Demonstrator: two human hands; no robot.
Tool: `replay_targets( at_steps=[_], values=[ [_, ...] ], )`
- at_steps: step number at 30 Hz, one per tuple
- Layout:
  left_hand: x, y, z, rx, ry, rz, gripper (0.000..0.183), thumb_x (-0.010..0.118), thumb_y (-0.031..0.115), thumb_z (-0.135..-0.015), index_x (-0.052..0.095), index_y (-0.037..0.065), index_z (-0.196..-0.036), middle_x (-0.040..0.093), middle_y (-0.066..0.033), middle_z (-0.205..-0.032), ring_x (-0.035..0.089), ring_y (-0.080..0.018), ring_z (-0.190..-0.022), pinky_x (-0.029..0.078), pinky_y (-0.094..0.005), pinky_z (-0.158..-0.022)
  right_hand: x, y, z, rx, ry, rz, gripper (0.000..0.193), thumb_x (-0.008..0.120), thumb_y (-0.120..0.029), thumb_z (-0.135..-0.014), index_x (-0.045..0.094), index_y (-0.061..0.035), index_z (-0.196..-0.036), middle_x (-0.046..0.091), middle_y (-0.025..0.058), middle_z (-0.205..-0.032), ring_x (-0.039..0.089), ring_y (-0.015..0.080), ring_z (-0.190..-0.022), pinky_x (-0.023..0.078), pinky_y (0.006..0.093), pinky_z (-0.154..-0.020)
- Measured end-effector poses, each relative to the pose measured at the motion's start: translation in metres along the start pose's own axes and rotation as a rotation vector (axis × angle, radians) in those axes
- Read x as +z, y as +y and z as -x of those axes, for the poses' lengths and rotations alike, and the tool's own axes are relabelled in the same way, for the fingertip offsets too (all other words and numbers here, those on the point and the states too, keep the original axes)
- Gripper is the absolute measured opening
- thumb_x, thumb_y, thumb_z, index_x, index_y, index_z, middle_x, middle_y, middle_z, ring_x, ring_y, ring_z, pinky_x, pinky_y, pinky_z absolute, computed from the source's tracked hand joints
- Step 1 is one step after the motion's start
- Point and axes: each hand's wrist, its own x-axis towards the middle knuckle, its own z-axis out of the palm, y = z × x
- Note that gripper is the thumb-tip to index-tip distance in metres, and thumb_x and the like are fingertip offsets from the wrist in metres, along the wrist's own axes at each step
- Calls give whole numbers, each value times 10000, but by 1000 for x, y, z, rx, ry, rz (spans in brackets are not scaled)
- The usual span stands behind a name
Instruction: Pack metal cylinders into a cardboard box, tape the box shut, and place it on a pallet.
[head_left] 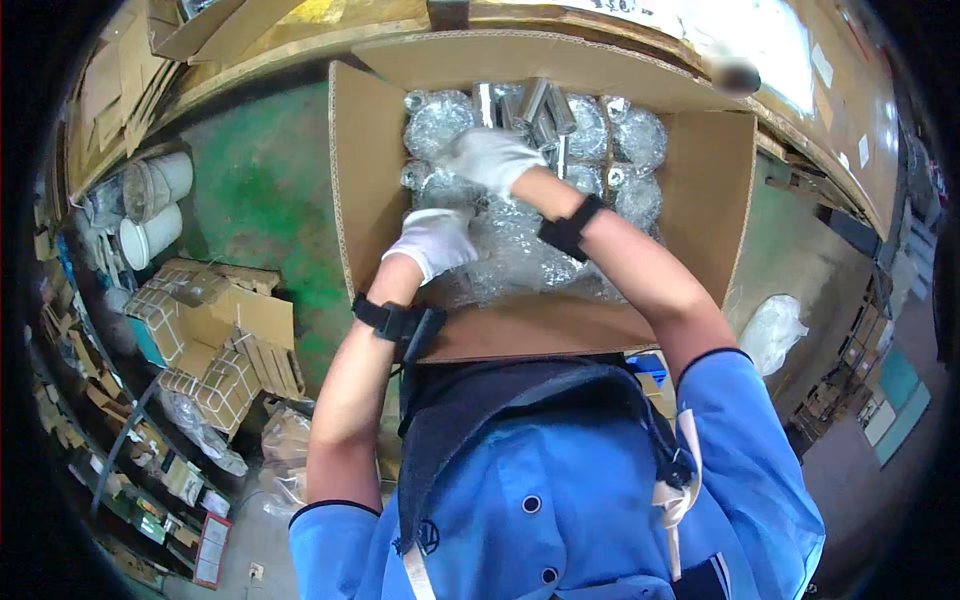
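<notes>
A large open cardboard box [700,215] stands in front of me, holding several round parts in clear plastic wrap [640,137]. Bare grey metal tubes [533,103] lie loosely on top near its far side. My right hand [492,160], in a white glove, reaches over the wrapped parts at the middle left, just short of the tubes; its fingers are smeared by motion. Nearer to me, my left hand [435,243], also gloved, rests against the crumpled clear wrap [525,245] by the box's left wall. Its fingertips are blurred against the plastic.
Beyond the box runs a wooden-edged workbench [280,52]. White buckets [150,235] stand on the green floor at the left, near an open carton [262,315] and a wire crate [205,385]. A white plastic bag [773,333] lies at the right.
</notes>
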Motion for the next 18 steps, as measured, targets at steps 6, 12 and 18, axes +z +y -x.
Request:
replay_targets(
  at_steps=[6, 12, 18],
  values=[
    [-30, 15, 28, -55, 408, -122, 325, 632, 265, -768, 672, 95, -1041, 667, -131, -960, 629, -299, -905, 452, -372, -897, 14, 18, 38, 212, -114, 129, 725, 557, -676, -738, 687, 24, -879, 656, 245, -896, 656, 366, -860, 508, 428, -769],
    [-44, 16, 51, -111, 876, 818, 516, 591, 111, -855, 439, -28, -1327, 477, -174, -1351, 477, -251, -1227, 346, -329, -1045, 80, 72, 47, -65, 69, 24, 446, 624, -465, -801, 688, -44, -936, 658, 224, -874, 632, 399, -814, 492, 434, -754],
    [7, 15, 47, -369, 736, 1346, 771, 691, 188, -803, 278, -93, -1390, 354, -234, -1420, 402, -268, -1284, 323, -321, -1055, 40, 72, 77, 43, 171, -275, 323, 645, -321, -804, 660, -23, -926, 638, 237, -840, 622, 394, -804, 482, 438, -728]
  ],
)
